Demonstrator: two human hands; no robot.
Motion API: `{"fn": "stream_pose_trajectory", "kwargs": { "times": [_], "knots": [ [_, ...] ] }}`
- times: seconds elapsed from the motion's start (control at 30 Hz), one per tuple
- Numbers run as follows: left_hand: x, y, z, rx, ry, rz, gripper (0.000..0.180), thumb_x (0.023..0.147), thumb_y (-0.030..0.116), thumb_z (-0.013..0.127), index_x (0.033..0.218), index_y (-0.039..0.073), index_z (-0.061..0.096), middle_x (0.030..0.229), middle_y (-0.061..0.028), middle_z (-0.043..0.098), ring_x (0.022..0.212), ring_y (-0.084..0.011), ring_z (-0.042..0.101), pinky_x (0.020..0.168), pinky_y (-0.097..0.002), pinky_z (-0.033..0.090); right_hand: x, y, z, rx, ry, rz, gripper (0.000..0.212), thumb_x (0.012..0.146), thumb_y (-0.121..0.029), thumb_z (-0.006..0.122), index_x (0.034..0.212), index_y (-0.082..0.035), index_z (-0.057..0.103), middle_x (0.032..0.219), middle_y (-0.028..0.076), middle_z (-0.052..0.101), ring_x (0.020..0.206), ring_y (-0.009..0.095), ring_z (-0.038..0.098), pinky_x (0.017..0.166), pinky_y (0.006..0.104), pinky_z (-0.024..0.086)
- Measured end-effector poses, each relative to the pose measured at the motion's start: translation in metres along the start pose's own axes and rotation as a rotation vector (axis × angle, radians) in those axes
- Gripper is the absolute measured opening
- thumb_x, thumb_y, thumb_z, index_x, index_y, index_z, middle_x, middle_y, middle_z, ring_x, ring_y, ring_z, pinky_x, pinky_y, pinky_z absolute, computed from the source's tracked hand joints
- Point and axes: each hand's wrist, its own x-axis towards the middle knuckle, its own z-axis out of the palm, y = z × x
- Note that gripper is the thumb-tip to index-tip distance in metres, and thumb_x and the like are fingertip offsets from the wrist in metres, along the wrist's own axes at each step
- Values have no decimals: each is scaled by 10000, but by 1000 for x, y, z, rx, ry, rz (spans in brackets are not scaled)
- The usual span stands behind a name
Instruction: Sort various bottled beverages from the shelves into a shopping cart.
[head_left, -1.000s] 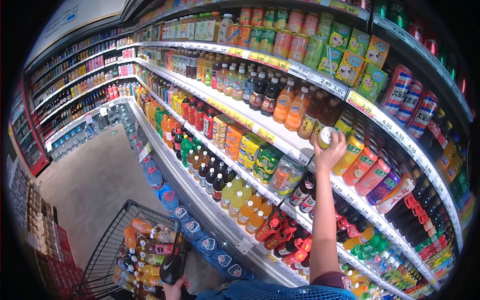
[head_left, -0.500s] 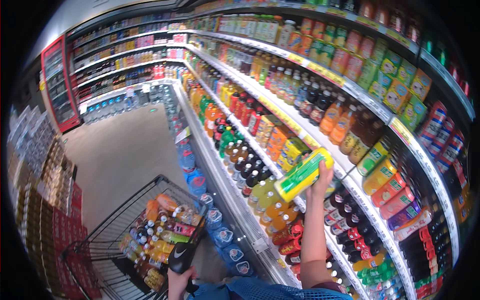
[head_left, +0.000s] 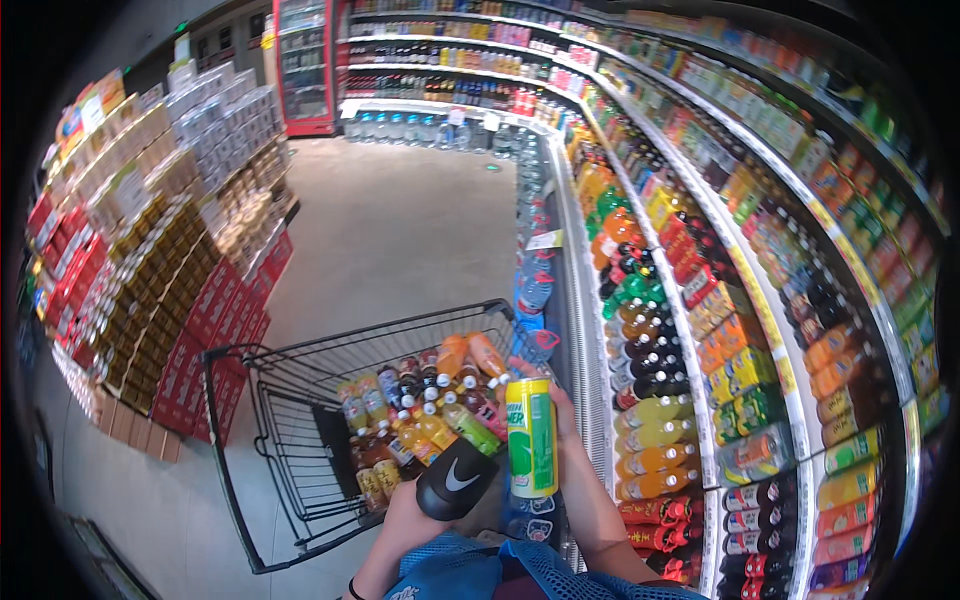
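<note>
Can point(head_left: 531, 437) upright in right hand point(head_left: 558, 425), fingers wrapped round it, held over cart point(head_left: 262, 420) rim beside shelves point(head_left: 700, 330). Left hand point(head_left: 420, 500) closed on black handle point(head_left: 455, 480). Step: loading cart. Next: lower can among bottles point(head_left: 430, 410), find gap

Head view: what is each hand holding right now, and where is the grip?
The right hand holds a tall yellow-green can upright, fingers wrapped around its middle from behind. The left hand grips the black cart handle.
</note>
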Motion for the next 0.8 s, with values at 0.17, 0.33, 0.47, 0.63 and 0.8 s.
{"fn": "stream_pose_trajectory", "kwargs": {
  "times": [0.17, 0.33, 0.47, 0.63, 0.8],
  "knots": [
    [8, -1, -39, 69, 60, 66, 528, 602, 162, 724, 1101, 64, 584, 848, -135, 661, 801, -284, 654, 717, -341, 499, 33, 36, 24, -185, -125, 273, 894, 728, -686, 540, 1357, -101, 293, 946, 131, 586, 789, 231, 623, 665, 340, 531],
    [20, -20, -67, 240, 182, 22, 492, 569, 172, 737, 1024, 48, 595, 814, -166, 637, 760, -334, 628, 690, -347, 496, 63, 72, 37, -523, -190, 309, 752, 799, -602, 542, 1314, -79, 380, 1000, 63, 578, 896, 126, 571, 792, 243, 448],
    [7, -46, -95, 64, 416, -168, 435, 604, 104, 724, 1011, 21, 596, 814, -118, 656, 750, -240, 639, 679, -332, 493, 95, 129, 5, -587, 227, 530, 425, 887, -398, 548, 1144, -69, 466, 942, 35, 562, 877, 104, 557, 756, 248, 456],
    [-20, -91, -120, -374, 766, -355, 235, 666, -10, 680, 887, -32, 602, 681, -56, 628, 601, -123, 598, 563, -259, 474, 135, 242, -38, -1063, 424, 331, 619, 764, -480, 669, 1090, 4, 459, 950, 136, 574, 877, 213, 575, 748, 336, 461],
    [-44, -102, -124, -494, 748, -442, 283, 702, -54, 650, 973, -33, 570, 742, -66, 609, 584, -137, 598, 537, -259, 496, 132, 314, -79, -1441, 279, 117, 594, 707, -436, 711, 1011, 1, 448, 943, 229, 557, 871, 375, 555, 731, 441, 438]
  ]
}}
